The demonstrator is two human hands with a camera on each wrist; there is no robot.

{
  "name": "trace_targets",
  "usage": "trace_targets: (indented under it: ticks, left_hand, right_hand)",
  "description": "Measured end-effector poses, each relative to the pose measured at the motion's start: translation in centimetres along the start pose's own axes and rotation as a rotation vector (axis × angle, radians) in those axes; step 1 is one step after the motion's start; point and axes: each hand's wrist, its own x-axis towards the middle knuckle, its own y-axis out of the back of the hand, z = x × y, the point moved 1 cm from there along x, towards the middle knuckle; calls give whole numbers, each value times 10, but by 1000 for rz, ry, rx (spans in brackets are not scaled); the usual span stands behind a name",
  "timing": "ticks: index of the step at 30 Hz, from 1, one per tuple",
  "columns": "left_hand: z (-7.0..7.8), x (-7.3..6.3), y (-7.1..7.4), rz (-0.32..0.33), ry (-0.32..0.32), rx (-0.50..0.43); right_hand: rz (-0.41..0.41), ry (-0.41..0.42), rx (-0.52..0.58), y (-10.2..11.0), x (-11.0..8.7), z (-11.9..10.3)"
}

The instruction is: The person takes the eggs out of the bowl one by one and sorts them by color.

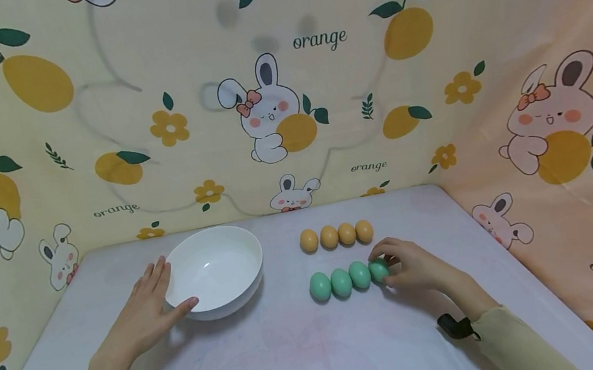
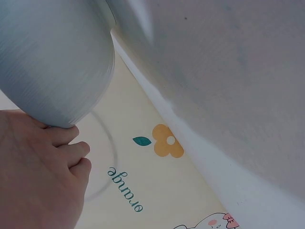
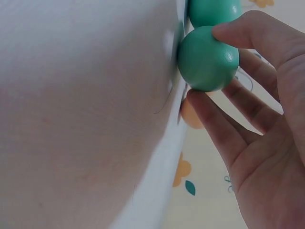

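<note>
My left hand (image 1: 140,314) rests against the near left side of a white bowl (image 1: 230,278), fingers extended along the outside and thumb at the rim. In the left wrist view the fingers lie against the bowl's outer wall (image 2: 57,62). My right hand (image 1: 418,266) pinches the rightmost green egg (image 1: 379,271) between thumb and fingertips, at the end of a row. Its neighbours, several green eggs (image 1: 341,283), lie to the left on the table. In the right wrist view the pinched green egg (image 3: 206,59) sits close beside another one.
Behind the green row lies a row of several yellow-brown eggs (image 1: 347,234). Everything stands on a pale table (image 1: 299,357). A cloth printed with rabbits and oranges (image 1: 340,95) hangs along the table's back and sides.
</note>
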Motion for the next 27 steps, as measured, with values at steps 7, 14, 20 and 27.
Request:
trace_targets:
  ticks: [7, 14, 20, 27]
  left_hand:
    - [0, 0, 0, -3, 8, 0]
    - [-1, 1, -2, -3, 12, 2]
    - [-1, 1, -2, 0, 10, 3]
    - [-1, 1, -3, 0, 4, 2]
  right_hand:
    - [-12, 15, 10, 1, 0, 0]
    - [-18, 26, 44, 1, 0, 2]
    - [-9, 0, 43, 2, 0, 1]
    - [59, -11, -27, 8, -4, -4]
